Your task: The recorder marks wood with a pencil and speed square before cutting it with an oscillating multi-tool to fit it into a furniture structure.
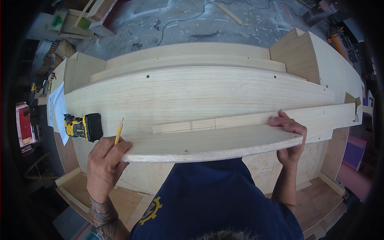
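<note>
A long pale wooden board is held across the front of my body, its rough near edge toward me. My left hand grips its left end. A yellow pencil sticks up, point upward, from between the fingers of that same hand. At the right end my right hand is closed around the board, fingers over the far side. Just beyond it lies a narrow wooden strip with pencil lines across its left part. My right fingertips are close to this strip; I cannot tell if they touch it.
A yellow and black cordless power tool lies left of my left hand, beside paper sheets. Underneath is a large plywood piece with dark holes, between upright side panels. A cable and a loose wooden stick lie on the floor beyond.
</note>
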Tool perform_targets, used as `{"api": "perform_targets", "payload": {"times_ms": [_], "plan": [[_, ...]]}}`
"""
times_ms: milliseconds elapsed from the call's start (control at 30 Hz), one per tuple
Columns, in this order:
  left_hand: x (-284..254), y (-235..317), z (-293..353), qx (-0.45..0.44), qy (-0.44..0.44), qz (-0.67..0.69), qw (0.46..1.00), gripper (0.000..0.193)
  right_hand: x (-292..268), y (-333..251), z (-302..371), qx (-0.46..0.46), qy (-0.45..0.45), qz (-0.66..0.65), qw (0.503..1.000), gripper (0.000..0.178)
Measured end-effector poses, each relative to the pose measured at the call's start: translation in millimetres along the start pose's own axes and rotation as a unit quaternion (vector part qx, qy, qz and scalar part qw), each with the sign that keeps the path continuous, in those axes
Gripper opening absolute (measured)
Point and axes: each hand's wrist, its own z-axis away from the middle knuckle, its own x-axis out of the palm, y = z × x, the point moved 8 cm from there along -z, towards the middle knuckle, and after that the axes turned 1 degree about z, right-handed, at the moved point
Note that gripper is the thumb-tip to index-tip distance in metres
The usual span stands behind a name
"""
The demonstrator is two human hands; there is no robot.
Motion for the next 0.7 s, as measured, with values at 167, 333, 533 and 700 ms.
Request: {"api": "perform_targets", "payload": {"times_ms": [167,333,533,700], "plan": [[-2,1,-4,0.004,-0.001,0.011,1.000,0.055,-2,3,1,0.003,0.027,0.047,0.999,0.070],[-3,0,-11,-0.012,-0.010,0.018,1.000,0.052,-4,7,2,0.021,0.018,0.062,0.998,0.079],[-2,-2,-13,-0.003,-0.016,0.018,1.000,0.054,-5,7,4,0.028,0.039,0.044,0.998,0.079],[-4,-2,-16,-0.008,-0.017,0.022,1.000,0.054,-6,8,5,0.044,0.046,0.061,0.996,0.080]]}}
